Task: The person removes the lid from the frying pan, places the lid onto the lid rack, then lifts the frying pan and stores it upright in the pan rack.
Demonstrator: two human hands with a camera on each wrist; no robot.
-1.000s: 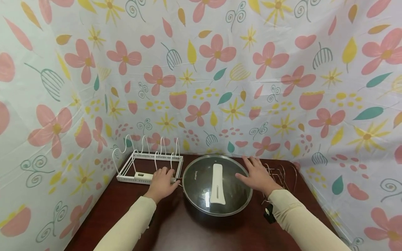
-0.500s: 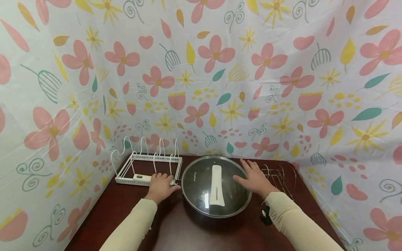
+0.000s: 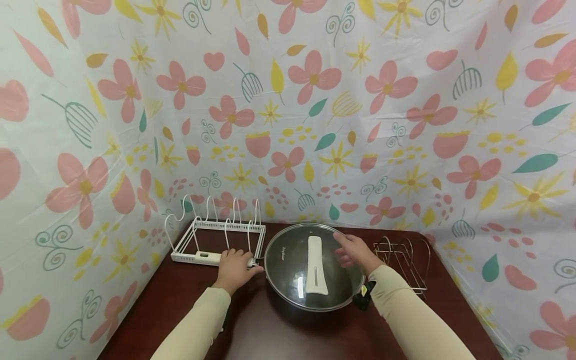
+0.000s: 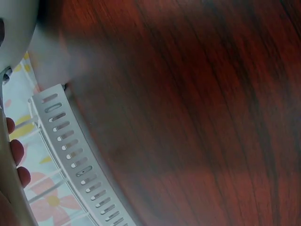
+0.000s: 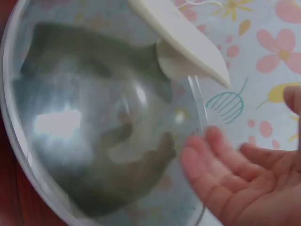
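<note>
A pan with a clear glass lid [image 3: 288,280] stands in the middle of the table; through the glass its inside looks dark. The lid has a long cream-white handle [image 3: 316,265]. My left hand [image 3: 235,267] grips the pan's cream handle [image 3: 207,258], which points left; in the left wrist view its fingertips [image 4: 17,151] curl round that handle [image 4: 8,179]. Over the right part of the lid hovers my right hand [image 3: 357,253], its fingers loosely bent and holding nothing. From the right wrist, the hand [image 5: 249,176] is beside the lid handle [image 5: 188,40], apart from it.
A white rack [image 3: 182,257] with upright wire loops stands behind the pan handle on the left. To the right is a metal wire rack [image 3: 411,270]. Flowered cloth [image 3: 288,125] hangs round the back and sides of the dark red table [image 3: 270,335].
My right hand has moved left from the lid's right rim to farther over the glass, its spread fingers drawing in. The left hand keeps its grip on the pan handle.
</note>
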